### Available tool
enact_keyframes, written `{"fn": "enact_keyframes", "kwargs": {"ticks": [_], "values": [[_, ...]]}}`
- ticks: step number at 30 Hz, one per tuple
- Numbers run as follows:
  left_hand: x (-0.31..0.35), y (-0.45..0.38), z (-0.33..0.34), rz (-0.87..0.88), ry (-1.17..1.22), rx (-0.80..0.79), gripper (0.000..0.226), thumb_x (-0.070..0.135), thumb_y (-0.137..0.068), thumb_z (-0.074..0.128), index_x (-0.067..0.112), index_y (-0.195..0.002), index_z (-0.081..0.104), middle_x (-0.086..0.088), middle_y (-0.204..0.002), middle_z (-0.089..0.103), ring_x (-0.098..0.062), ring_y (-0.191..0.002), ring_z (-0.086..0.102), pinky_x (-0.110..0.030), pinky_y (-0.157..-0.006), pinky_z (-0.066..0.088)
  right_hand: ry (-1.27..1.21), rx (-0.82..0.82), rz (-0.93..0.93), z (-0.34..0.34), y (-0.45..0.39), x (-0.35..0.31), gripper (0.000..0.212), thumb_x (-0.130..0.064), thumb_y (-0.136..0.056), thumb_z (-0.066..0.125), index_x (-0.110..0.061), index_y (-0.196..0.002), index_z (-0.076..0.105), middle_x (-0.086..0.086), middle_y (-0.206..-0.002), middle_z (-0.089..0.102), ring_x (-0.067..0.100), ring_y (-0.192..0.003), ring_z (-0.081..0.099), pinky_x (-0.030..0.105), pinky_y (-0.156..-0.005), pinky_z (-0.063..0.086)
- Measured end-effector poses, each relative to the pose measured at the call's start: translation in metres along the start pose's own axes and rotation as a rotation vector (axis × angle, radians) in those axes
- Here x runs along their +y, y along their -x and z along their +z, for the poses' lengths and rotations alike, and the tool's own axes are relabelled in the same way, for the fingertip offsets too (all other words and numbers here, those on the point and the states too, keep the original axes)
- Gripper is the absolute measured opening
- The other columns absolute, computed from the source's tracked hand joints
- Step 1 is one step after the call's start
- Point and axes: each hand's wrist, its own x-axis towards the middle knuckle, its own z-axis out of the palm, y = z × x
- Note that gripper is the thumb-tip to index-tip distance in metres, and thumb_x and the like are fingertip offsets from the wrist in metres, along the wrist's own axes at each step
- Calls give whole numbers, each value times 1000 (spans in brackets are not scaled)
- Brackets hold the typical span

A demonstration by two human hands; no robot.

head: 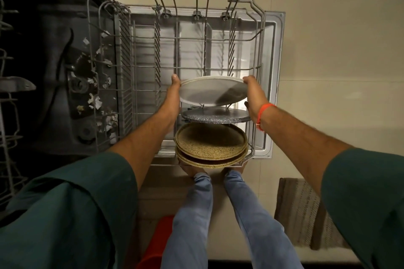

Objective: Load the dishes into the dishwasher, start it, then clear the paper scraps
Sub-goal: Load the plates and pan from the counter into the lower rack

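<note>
I look straight down at the pulled-out lower rack (140, 85) of the dishwasher, above its open door (273, 50). My left hand (173, 94) and my right hand (253, 94) grip opposite edges of a pale grey plate (209, 91), tilted over the rack's near right part. Just below it a speckled grey plate (215, 117) stands between the tines. Nearer to me, two tan speckled plates (211, 142) lean in the rack. Torn paper scraps (96, 100) lie scattered on the dark tub floor at the left.
Part of the upper rack (8, 98) juts out at the far left. A striped mat (303, 212) lies on the floor at the right. A red object (155, 244) sits by my legs. Pale floor tiles surround the door.
</note>
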Motion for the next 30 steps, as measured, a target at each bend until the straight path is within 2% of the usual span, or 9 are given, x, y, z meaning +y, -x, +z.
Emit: {"fn": "enact_keyframes", "kwargs": {"ticks": [1, 3, 6, 8, 10, 14, 19, 23, 30], "values": [[-2, 0, 0, -13, -25, -6, 74, 73, -98, 18, 25, -148, 44, -9, -139, 52, -22, -121, 48, -42, -102, 38, 3, 26, 29, 1, -2, -1, 18, -29, -101, 39, -16, -102, 51, 3, -104, 46, 11, -88, 44, 33, -92, 35], [-6, -1, 0, -33, -90, -33, 81, 79, -94, 17, 27, -152, 38, -11, -147, 47, -26, -132, 45, -46, -109, 35, 22, 44, 61, 4, -6, -1, 20, -25, -101, 35, -11, -100, 50, 6, -105, 43, 15, -91, 41, 37, -93, 38], [-9, 0, -1, -39, -136, -58, 86, 83, -91, 15, 29, -156, 32, -13, -154, 41, -29, -141, 39, -54, -117, 28, 57, 42, 48, 5, -6, 1, 44, -36, -104, 33, -5, -129, 53, 10, -125, 50, 21, -114, 46, 41, -109, 35], [-5, 4, 1, -9, -95, -57, 82, 78, -95, 14, 27, -156, 32, -9, -150, 44, -25, -137, 41, -48, -114, 28, 89, 26, 49, 5, -1, 0, 57, -48, -104, 30, -13, -148, 41, 10, -151, 40, 26, -139, 37, 42, -118, 27], [1, 7, 2, 18, -55, -47, 76, 72, -99, 14, 23, -154, 34, -10, -148, 47, -21, -132, 43, -46, -112, 29, 100, 13, 39, 4, 4, -1, 64, -55, -104, 26, -16, -154, 31, 10, -160, 30, 27, -147, 28, 44, -120, 20], [17, 17, 1, 66, -64, -73, 73, 65, -102, 9, 21, -158, 26, -14, -158, 38, -30, -147, 33, -50, -119, 22, 137, 46, -18, 6, 13, -8, 59, -49, -106, 25, -11, -151, 36, 13, -155, 38, 27, -143, 34, 42, -118, 23], [31, 35, -3, 94, -91, -49, 74, 69, -100, 13, 27, -158, 27, -12, -163, 30, -29, -151, 27, -53, -124, 16, 243, 58, -99, 10, 24, -16, 38, -39, -105, 34, -14, -123, 57, 9, -127, 56, 25, -118, 51, 40, -106, 37], [36, 49, -8, 106, -107, -55, 79, 79, -94, 14, 35, -160, 19, -9, -168, 14, -28, -153, 18, -58, -123, 14, 277, 76, -148, 8, 41, -23, 47, -43, -102, 35, -15, -135, 53, 9, -134, 56, 26, -121, 53, 43, -106, 40], [40, 96, -11, 163, -123, -68, 74, 72, -98, 12, 32, -160, 20, -10, -167, 17, -31, -152, 21, -58, -122, 16, 289, 26, -224, 6, 91, -33, 51, -41, -103, 36, -18, -149, 41, 5, -153, 42, 25, -140, 39, 43, -117, 29]]}}
